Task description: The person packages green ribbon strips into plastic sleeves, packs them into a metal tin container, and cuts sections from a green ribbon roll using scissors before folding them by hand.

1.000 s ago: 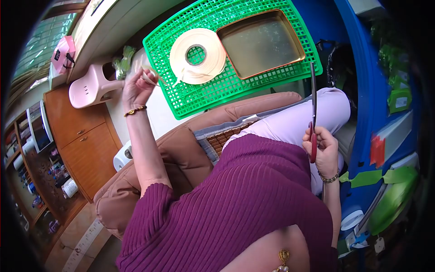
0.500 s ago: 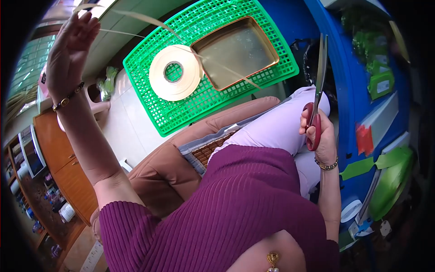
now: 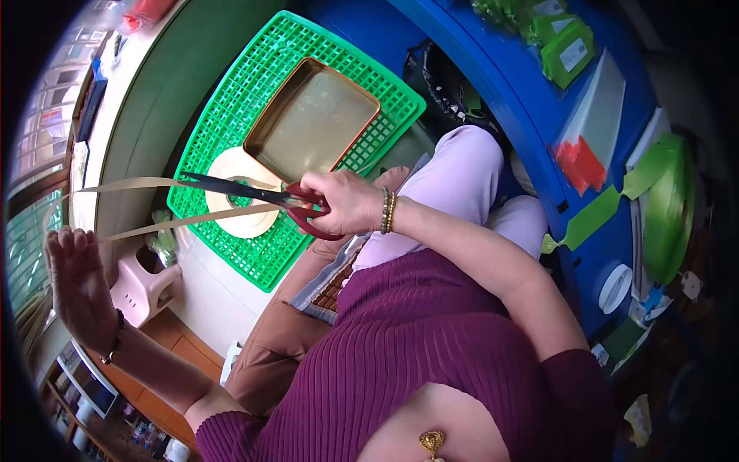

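Note:
My left hand (image 3: 79, 289) is raised at the left, its fingers curled around a pale cream ribbon (image 3: 173, 223). The ribbon forms two strands, the upper one running along the scissors' blades and the lower one passing near their pivot. Red-handled scissors (image 3: 246, 189) point left in my right hand (image 3: 346, 202), over the green plastic basket. Whether the blades touch the ribbon is hard to make out. Beneath them lies a flat roll of cream ribbon (image 3: 223, 165), partly hidden by the scissors and strands. A rectangular metal tin (image 3: 323, 115) rests beside the roll.
The green plastic basket (image 3: 385, 81) stands past my knees. A pink stool (image 3: 142, 289) is at the left. Along the blue surface (image 3: 531, 108) at the right lie green packets (image 3: 568, 54), a red piece (image 3: 581, 165) and a green ribbon roll (image 3: 666, 215). A black bag (image 3: 443, 85) sits behind my knee.
My right hand has brought the scissors from upright at the right across to the ribbon at the left. My left hand has come lower, and the view has turned.

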Tool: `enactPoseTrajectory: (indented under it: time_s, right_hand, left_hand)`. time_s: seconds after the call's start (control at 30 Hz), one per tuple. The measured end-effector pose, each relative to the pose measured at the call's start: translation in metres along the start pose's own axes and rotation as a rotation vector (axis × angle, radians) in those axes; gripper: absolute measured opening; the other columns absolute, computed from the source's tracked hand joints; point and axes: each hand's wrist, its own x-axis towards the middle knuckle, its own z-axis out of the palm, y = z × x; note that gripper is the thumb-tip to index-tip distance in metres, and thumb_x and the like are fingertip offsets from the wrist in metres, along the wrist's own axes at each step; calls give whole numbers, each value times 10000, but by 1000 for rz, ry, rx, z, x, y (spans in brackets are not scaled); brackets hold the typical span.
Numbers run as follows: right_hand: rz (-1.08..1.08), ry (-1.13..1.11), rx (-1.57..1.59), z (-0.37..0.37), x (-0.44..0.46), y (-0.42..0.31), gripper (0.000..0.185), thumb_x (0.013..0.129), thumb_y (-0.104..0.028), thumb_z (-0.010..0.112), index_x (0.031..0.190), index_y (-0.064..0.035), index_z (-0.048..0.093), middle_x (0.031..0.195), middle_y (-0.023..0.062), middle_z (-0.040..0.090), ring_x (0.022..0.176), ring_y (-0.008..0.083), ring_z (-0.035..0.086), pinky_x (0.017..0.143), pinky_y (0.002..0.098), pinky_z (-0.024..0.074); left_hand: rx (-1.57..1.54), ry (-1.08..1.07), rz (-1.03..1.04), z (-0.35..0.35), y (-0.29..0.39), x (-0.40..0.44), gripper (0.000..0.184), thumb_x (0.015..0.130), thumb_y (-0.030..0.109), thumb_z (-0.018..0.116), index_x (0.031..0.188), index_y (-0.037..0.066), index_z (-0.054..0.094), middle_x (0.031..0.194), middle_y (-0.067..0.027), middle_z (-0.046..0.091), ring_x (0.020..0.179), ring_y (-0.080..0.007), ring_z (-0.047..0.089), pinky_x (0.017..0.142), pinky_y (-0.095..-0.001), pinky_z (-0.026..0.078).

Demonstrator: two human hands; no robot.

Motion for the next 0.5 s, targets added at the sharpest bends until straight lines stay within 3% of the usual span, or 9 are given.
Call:
enactPoseTrajectory:
  time_s: [0.07,0.27,0.37,0.5]
  right_hand:
    - [38,15,3,-8,-21,5,348,739,-290,716,894,-40,531,722,100,613,635,201,619,587,327,472]
    - [166,127,-162,-38,-41,23,304,769,-248,703,825,-25,505,739,133,635,671,261,644,570,338,472]
    - [46,180,52,-24,-42,-25,274,766,-225,704,827,-26,526,647,94,584,592,199,610,544,311,462]
    - [-103,-34,408,-13,-44,-109,247,757,-189,696,854,-20,545,647,82,573,591,173,598,539,310,457]
  left_hand:
    - [-4,148,0,-23,-12,2,48,925,37,465,927,-9,452,880,-79,433,815,-181,426,786,-303,376]
    - [-66,161,26,-12,-22,2,95,907,30,511,977,-11,461,841,-79,461,765,-176,445,765,-318,418]
    - [-138,152,46,-45,-2,8,72,918,38,501,948,-6,454,811,-75,452,721,-165,432,726,-294,417]
    - [-110,381,-16,-106,8,10,109,934,60,468,944,-31,528,837,-115,559,765,-192,547,721,-295,495]
